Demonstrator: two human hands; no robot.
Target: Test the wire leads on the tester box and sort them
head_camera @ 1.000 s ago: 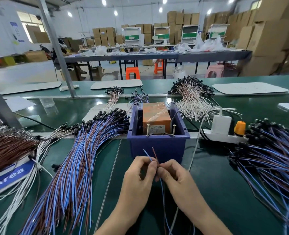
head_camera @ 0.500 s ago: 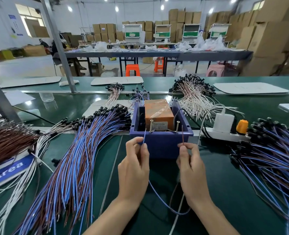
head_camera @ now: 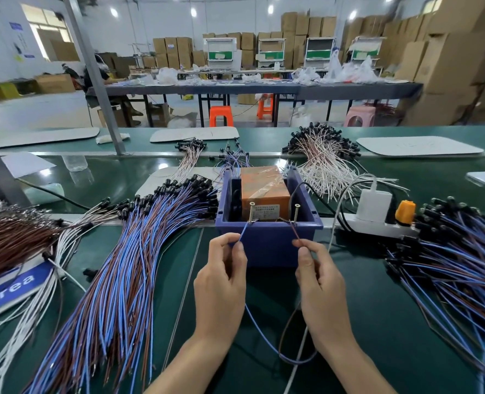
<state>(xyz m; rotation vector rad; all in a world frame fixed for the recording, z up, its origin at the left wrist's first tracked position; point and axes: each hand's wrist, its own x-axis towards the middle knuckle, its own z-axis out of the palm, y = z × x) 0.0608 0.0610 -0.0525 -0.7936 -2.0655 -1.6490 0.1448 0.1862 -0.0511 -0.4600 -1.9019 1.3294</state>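
**Both lead ends now on the tester's screws**

A second ago I had the two stripped ends pinched together in front of the bin. Half a second ago they were spread apart and upright, short of the contacts. Now the left hand [head_camera: 221, 282] pinches the blue lead [head_camera: 242, 234] between thumb and forefinger, its tip at the foot of the left screw [head_camera: 251, 212]. The right hand [head_camera: 320, 285] pinches the brown lead [head_camera: 294, 231] the same way, its tip reaching the base of the right screw [head_camera: 296, 213]. The rest of the wire hangs in a loop between my wrists.

The orange tester box [head_camera: 264, 186] sits inside the blue bin [head_camera: 266, 245] at the middle of the desk [head_camera: 377, 322], the screws standing at the bin's near wall.

I judge this to be the test contact itself. I can see no lamp or other sign, so I cannot tell pass from fail. Sorting follows, into either the blue-and-brown pile on the left [head_camera: 122, 280] or the one at the right edge [head_camera: 448, 265].
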